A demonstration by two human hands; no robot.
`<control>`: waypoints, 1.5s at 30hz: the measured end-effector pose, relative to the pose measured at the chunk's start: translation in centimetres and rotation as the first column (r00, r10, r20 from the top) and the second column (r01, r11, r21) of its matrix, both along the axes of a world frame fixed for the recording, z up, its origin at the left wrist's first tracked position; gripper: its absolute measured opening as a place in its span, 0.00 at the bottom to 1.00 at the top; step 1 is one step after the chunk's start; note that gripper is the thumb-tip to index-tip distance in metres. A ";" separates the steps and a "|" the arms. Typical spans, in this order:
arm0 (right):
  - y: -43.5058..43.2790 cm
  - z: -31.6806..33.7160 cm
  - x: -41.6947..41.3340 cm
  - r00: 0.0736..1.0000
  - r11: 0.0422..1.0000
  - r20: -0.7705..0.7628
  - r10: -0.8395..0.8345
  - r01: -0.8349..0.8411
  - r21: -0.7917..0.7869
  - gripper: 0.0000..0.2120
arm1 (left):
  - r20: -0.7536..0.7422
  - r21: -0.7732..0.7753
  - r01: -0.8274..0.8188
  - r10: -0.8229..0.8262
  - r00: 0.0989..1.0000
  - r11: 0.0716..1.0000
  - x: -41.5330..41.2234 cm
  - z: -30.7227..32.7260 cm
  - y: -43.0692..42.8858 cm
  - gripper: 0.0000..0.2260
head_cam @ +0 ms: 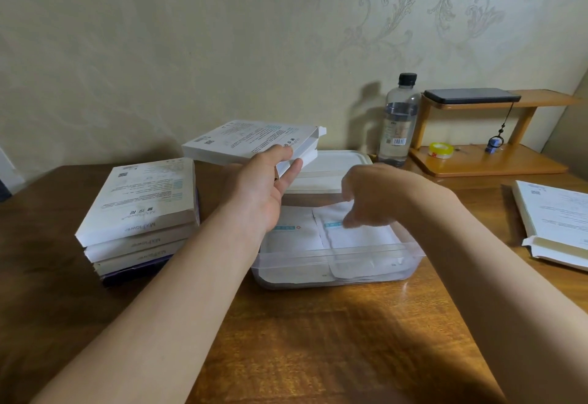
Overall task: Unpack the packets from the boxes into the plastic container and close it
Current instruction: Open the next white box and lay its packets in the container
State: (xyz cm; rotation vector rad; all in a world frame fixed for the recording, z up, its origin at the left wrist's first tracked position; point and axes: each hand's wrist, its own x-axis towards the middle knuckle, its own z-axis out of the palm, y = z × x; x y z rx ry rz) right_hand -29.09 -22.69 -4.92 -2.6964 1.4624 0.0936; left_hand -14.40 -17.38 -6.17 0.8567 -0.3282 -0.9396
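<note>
Left grip (pixel 264 192) on open white box (pixel 251 139)

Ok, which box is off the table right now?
The box gripped by the left hand, raised above the lid, its end open. The stack on the left and the opened box on the right lie on the table.

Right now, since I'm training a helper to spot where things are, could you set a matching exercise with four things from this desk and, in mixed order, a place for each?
Things: 1 open box; 2 lid; 3 tape roll; 4 phone.
Places: A on the top shelf; B behind the plastic container; C in the left hand; D on the lower shelf.
Pairs: 1-C, 2-B, 3-D, 4-A.
</note>
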 end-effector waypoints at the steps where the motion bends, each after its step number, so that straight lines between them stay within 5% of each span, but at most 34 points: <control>1: 0.0 0.0 0.1 0.998 0.997 -0.057 0.035 -0.030 0.075 0.27 | 0.000 -0.002 0.006 -0.006 1.000 1.000 0.0 0.0 0.0 0.17; 4: 0.2 -0.3 0.5 0.962 0.970 -0.209 0.176 -0.134 0.202 0.40 | -0.011 -0.006 0.010 -0.010 1.000 1.000 0.0 0.0 0.0 0.17; 9: -0.4 -1.2 0.3 0.908 0.952 -0.350 0.231 -0.137 0.273 0.36 | -0.014 -0.013 -0.010 0.010 1.000 1.000 0.0 0.1 -0.1 0.18; 22: -0.4 -1.6 0.5 0.916 0.972 -0.369 0.158 -0.078 0.222 0.25 | 0.005 -0.023 0.000 0.000 1.000 1.000 -0.1 0.0 0.1 0.19; 33: -0.7 -1.1 0.1 0.922 0.956 -0.339 0.189 -0.092 0.280 0.52 | 0.008 -0.030 0.019 -0.018 1.000 0.999 -0.2 0.0 0.2 0.19; 45: -1.0 -1.7 0.3 0.898 0.956 -0.397 0.187 -0.073 0.286 0.51 | 0.001 -0.011 0.013 -0.013 1.000 1.000 -0.1 -0.1 0.0 0.19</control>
